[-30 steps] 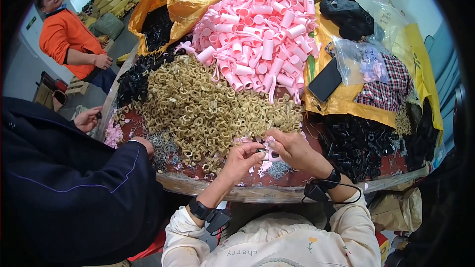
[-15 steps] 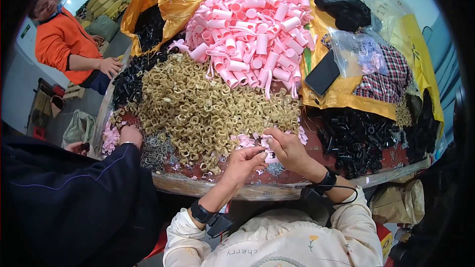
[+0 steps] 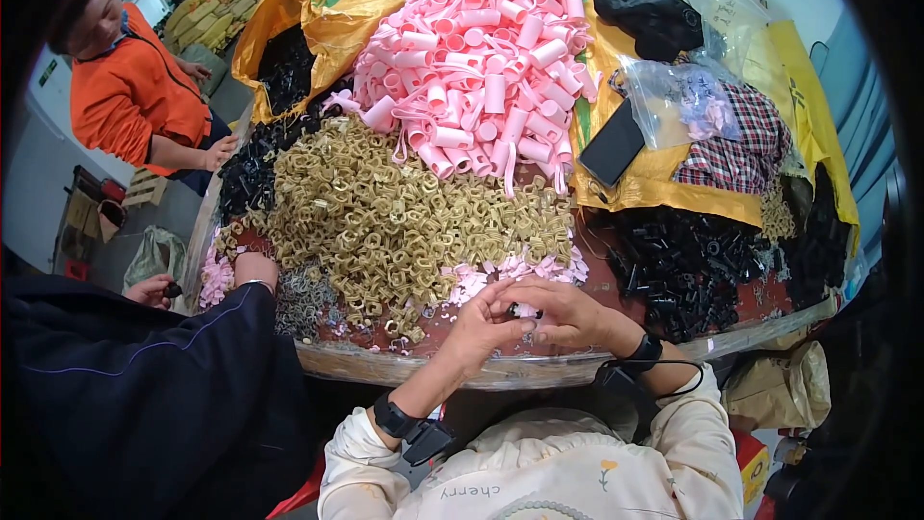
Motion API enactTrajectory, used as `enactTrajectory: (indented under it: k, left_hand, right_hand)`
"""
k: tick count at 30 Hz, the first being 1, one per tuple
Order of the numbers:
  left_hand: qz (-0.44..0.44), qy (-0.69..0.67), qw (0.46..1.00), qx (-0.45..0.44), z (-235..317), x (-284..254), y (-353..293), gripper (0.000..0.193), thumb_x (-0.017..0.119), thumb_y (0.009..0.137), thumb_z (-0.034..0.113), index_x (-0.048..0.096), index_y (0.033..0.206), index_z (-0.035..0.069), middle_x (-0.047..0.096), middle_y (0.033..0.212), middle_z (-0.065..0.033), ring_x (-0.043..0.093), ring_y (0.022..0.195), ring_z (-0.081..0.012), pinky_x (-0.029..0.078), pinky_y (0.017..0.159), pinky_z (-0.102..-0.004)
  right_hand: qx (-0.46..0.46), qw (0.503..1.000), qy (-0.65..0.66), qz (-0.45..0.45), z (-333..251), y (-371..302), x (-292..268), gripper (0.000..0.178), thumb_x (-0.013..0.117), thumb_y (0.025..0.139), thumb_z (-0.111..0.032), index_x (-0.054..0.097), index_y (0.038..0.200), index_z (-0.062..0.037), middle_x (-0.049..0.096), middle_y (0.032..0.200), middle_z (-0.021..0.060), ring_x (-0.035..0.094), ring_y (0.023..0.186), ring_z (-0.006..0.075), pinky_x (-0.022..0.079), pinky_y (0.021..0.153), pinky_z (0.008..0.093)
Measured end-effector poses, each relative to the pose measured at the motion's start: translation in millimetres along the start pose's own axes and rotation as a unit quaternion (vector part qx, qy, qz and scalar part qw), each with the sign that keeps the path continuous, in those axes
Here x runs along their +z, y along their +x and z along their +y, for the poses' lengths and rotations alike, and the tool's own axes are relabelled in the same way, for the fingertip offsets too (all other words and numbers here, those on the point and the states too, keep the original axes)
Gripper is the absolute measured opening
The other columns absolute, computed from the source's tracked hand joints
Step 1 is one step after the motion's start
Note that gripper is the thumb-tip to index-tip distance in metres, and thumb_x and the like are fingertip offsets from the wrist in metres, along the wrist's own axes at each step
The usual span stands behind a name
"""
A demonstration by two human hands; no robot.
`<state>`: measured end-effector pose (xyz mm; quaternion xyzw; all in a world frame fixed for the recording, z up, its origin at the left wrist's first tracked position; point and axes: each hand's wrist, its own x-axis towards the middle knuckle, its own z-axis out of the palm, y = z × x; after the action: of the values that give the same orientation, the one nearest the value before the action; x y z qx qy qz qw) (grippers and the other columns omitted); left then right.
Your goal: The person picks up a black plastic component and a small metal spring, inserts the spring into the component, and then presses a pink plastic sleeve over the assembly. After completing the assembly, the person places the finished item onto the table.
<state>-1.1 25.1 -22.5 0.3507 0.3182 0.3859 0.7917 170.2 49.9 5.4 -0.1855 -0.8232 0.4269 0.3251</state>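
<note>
Above the near edge of the table, my left hand [image 3: 481, 329] and my right hand [image 3: 568, 316] meet, fingers curled toward each other. Between the fingertips shows a small black and pink part [image 3: 524, 311], mostly covered, so its kind is unclear. Both hands close around it. Just beyond them lie small flat pink pieces [image 3: 469, 283]. A heap of tan ring-shaped clips [image 3: 356, 221] spreads ahead and to the left. Behind it rises a large pile of pink tubes with straps [image 3: 472, 67].
At left a co-worker's dark sleeve [image 3: 183, 356] reaches over small grey metal pieces [image 3: 303, 300]. A person in orange [image 3: 135, 96] stands at the far left. Black parts [image 3: 674, 270] lie right, below a phone [image 3: 612, 143], a clear bag [image 3: 674, 101] and a yellow sack [image 3: 664, 200].
My right hand has come down and turned over the left, its fingers now curled around the small part. The view has shifted slightly, and the person in orange has leaned and moved a hand.
</note>
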Motion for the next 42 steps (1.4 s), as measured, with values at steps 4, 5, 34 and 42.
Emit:
enactTrajectory:
  k: [4,5,34,42]
  left_hand:
    - [0.028,-0.012,0.999,-0.032,-8,5,3,0.049,0.061,0.071,-0.001,0.042,0.116,0.001,0.057,0.095,-0.0056,0.056,0.081,-0.0103,0.046,0.068,-0.0216]
    - [0.025,-0.011,0.999,-0.035,-9,9,3,0.049,0.061,0.071,-0.001,0.042,0.116,0.001,0.057,0.095,-0.0056,0.056,0.081,-0.0103,0.046,0.068,-0.0216]
    - [-0.043,0.396,0.917,0.027,-47,73,152,0.009,0.057,0.075,0.008,0.052,0.082,0.004,0.055,0.076,-0.0045,0.058,0.062,-0.0148,0.047,0.048,-0.0231]
    - [0.009,-0.174,0.98,-0.098,-12,-27,69,0.022,0.052,0.082,0.011,0.048,0.099,-0.002,0.057,0.09,-0.0139,0.059,0.073,-0.0212,0.052,0.06,-0.0235]
  right_hand:
    - [-0.006,0.996,-0.056,0.075,-3,-14,3,0.042,0.06,0.074,-0.033,0.051,0.102,-0.0016,0.053,0.101,0.015,0.052,0.093,0.0299,0.041,0.079,0.0342]
    - [-0.004,0.995,-0.058,0.078,-5,-17,3,0.042,0.06,0.074,-0.033,0.051,0.102,-0.0016,0.053,0.101,0.015,0.052,0.093,0.0299,0.041,0.079,0.0342]
    - [0.447,0.727,-0.392,0.343,-129,-284,1,0.022,0.06,0.07,-0.014,0.054,0.084,0.002,0.053,0.077,0.0147,0.053,0.071,0.0294,0.042,0.061,0.0327]
    - [0.187,0.892,-0.388,0.138,-5,-120,22,0.009,0.057,0.071,-0.012,0.053,0.076,-0.005,0.053,0.071,0.0091,0.054,0.07,0.0266,0.041,0.061,0.0357]
